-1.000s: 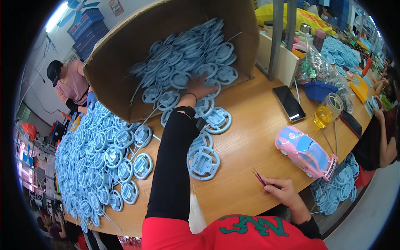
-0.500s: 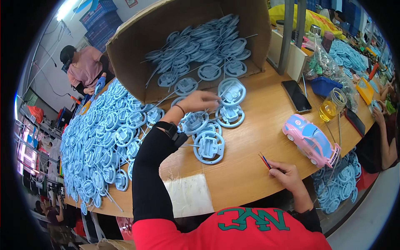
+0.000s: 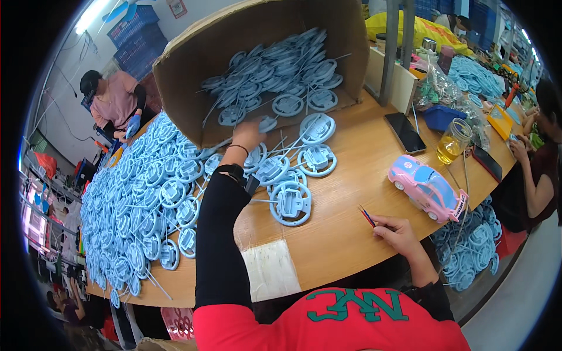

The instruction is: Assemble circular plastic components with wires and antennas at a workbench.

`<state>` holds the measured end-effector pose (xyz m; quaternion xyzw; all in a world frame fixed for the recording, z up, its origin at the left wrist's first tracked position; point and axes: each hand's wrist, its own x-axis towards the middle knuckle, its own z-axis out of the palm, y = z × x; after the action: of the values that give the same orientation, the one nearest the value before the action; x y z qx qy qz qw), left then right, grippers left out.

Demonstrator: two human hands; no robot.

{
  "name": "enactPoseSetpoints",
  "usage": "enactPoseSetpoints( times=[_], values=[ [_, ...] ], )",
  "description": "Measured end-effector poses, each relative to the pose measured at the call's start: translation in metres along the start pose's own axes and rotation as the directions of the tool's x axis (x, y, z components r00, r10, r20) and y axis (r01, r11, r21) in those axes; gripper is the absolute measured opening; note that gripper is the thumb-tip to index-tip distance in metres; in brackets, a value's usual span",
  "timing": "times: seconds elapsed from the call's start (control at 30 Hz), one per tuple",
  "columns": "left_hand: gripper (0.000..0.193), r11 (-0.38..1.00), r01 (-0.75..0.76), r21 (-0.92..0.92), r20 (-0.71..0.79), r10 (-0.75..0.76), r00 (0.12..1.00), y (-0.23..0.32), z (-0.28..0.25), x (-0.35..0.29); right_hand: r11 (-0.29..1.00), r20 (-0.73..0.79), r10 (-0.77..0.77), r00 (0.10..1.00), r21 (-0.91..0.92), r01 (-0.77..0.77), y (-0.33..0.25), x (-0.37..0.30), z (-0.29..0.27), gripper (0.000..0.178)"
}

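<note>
At the front edge of the cardboard box [image 3: 175, 64], my left hand [image 3: 248, 136] has its fingers closed on a light-blue toy steering wheel [image 3: 268, 123]; part of the wheel is hidden by the hand. Just right of it, several more wheels lie on the table, one face up [image 3: 317, 128] and others showing their backs, such as the nearest one [image 3: 290, 203]. Low over the table on the right, my right hand [image 3: 396, 234] pinches a few thin wires [image 3: 367, 217], red and dark blue, their tips pointing up and left.
A large heap of blue wheels [image 3: 140, 205] covers the left of the table [image 3: 345, 245]. More wheels [image 3: 275, 67] fill the box. To the right are a pink toy car [image 3: 427, 187], a phone [image 3: 405, 133] and a glass of yellow liquid [image 3: 453, 142]. A white pad [image 3: 270, 269] lies near me.
My left hand has gone left and slightly back, away from the face-up wheel, and has taken hold of another wheel at the box. My right hand still holds the wires.
</note>
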<state>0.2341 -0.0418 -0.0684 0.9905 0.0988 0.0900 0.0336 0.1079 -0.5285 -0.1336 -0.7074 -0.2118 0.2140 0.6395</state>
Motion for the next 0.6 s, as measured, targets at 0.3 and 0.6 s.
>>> enactPoseSetpoints(
  times=[0.3,0.6],
  values=[
    [0.05,0.552,-0.829,0.088,-0.418,0.776,0.473,0.117,-0.078,-0.146,0.992,-0.12,0.073,0.99,0.116,-0.059,-0.022,0.008,0.013,0.038],
    [0.054,0.69,-0.702,-0.176,-0.496,0.554,0.669,0.151,-0.039,-0.229,0.943,-0.035,-0.015,0.999,0.332,0.026,-0.061,0.021,0.047,0.043]
  ],
)
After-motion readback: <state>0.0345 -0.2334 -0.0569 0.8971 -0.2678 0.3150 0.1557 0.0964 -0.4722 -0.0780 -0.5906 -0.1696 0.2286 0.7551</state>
